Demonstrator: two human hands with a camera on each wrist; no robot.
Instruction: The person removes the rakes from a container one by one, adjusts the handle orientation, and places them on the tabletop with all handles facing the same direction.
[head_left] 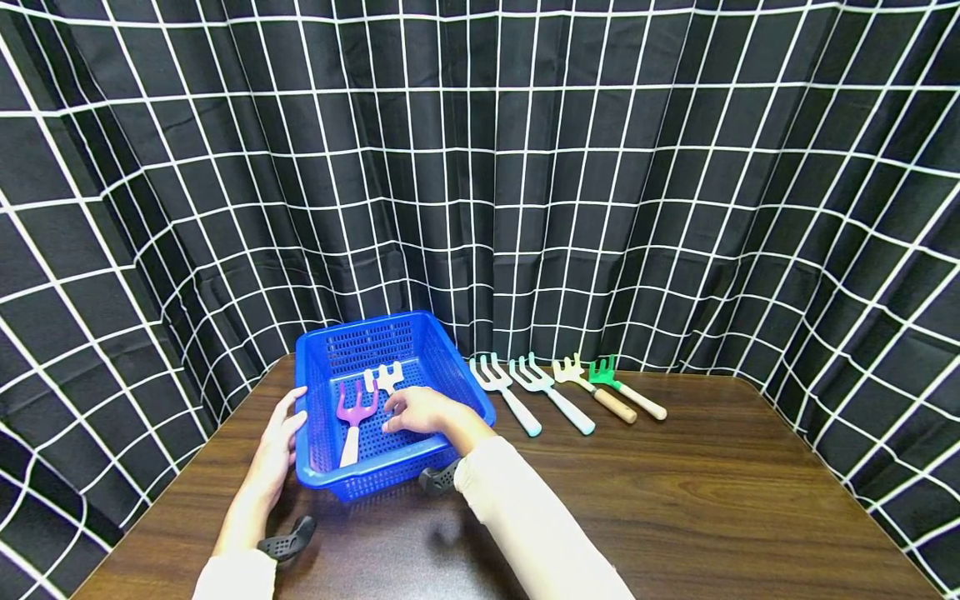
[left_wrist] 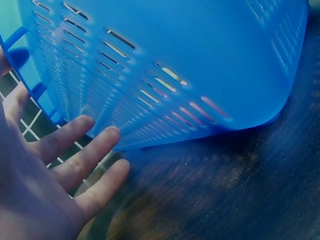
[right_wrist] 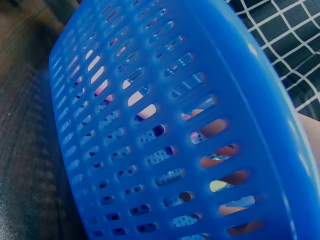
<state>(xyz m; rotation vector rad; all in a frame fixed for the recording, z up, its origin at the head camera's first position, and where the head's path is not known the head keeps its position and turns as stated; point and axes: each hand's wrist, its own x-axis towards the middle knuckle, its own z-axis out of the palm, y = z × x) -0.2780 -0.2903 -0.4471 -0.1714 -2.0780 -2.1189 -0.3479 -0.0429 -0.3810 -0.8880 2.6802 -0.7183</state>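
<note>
A blue basket (head_left: 318, 479) stands at the table's left side. My left hand (head_left: 276, 442) touches its left rim; in the left wrist view several straight fingers (left_wrist: 86, 159) lie beside the slotted wall. Inside the basket is my right hand (head_left: 422, 410), fingers bent, over the handle end of a white garden hand fork (head_left: 386, 377). That handle is hidden, so whether I hold it cannot be seen. Left of it lies a pink hand fork (head_left: 357, 407) with a pale handle. The basket's slotted wall (right_wrist: 215, 60) covers most of my right hand in the right wrist view.
Right of the basket several hand forks lie in a row: two pale blue-green ones (head_left: 517, 408) (head_left: 567, 406), a cream-headed one (head_left: 611, 402) with a wooden handle and a green-headed one (head_left: 604, 373). A black gridded curtain (head_left: 570, 183) hangs behind the wooden table (head_left: 675, 500).
</note>
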